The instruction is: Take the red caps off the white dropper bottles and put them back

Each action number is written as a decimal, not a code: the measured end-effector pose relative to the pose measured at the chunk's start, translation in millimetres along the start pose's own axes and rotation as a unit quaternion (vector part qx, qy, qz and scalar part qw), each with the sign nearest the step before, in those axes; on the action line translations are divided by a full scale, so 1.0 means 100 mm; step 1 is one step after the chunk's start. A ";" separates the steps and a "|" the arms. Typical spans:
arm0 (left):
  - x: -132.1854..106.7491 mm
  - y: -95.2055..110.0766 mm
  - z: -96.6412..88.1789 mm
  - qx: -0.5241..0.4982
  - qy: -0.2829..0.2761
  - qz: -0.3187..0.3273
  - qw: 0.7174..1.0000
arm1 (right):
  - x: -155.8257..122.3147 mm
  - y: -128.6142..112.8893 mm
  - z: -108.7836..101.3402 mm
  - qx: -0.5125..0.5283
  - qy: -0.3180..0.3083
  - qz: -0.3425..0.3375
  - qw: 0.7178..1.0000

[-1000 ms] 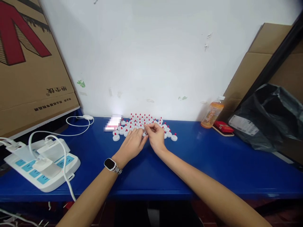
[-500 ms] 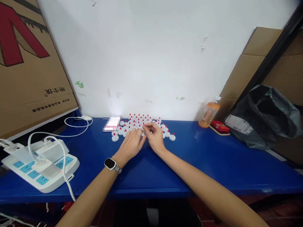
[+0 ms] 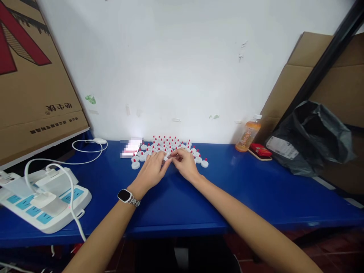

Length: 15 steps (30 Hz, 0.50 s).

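Observation:
Several white round caps with red tips (image 3: 135, 163) stand grouped on the blue table, just beyond and around both hands. My left hand (image 3: 153, 167) is closed on a white cap (image 3: 166, 156), part of which shows between thumb and fingers. My right hand (image 3: 183, 163) meets it from the right, fingers pinched together at the cap's edge. What the right fingertips hold, if anything, is too small to make out. A watch (image 3: 125, 195) is on my left wrist. Some caps behind the hands are hidden.
A white power strip (image 3: 54, 223) with plugged-in chargers and a looping cable (image 3: 72, 182) lies at left. A blurred-out bright object (image 3: 131, 148) lies beside the caps. At right are an orange drink bottle (image 3: 248, 134), a red box (image 3: 260, 149) on a phone, and a dark plastic bag (image 3: 318, 140).
The view has shifted slightly, so most things sit a little further left. Both hands stay together over the front caps, and the white cap between them shows more clearly.

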State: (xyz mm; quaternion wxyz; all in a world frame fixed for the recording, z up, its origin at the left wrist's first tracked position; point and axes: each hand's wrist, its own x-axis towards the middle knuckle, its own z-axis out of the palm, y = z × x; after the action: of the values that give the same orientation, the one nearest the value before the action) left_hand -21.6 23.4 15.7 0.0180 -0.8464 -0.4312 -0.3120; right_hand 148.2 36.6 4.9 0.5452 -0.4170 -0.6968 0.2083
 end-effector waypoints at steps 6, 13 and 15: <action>0.00 -0.12 -0.04 -0.035 0.003 -0.032 0.999 | -0.10 0.10 -0.09 -0.147 -0.158 -0.074 0.974; 0.00 -0.14 -0.04 -0.080 -0.007 -0.034 0.996 | -0.13 0.07 -0.27 -0.139 -0.181 -0.076 0.971; 0.00 -0.13 -0.04 -0.086 -0.009 -0.041 0.995 | -0.14 0.05 -0.35 -0.154 -0.170 -0.074 0.970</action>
State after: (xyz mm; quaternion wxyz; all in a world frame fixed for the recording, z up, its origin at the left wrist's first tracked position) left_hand -33.7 30.3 16.0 -0.0719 -0.8293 -0.4371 -0.3405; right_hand 183.4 22.7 4.1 0.3617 -0.4018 -0.8319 0.1253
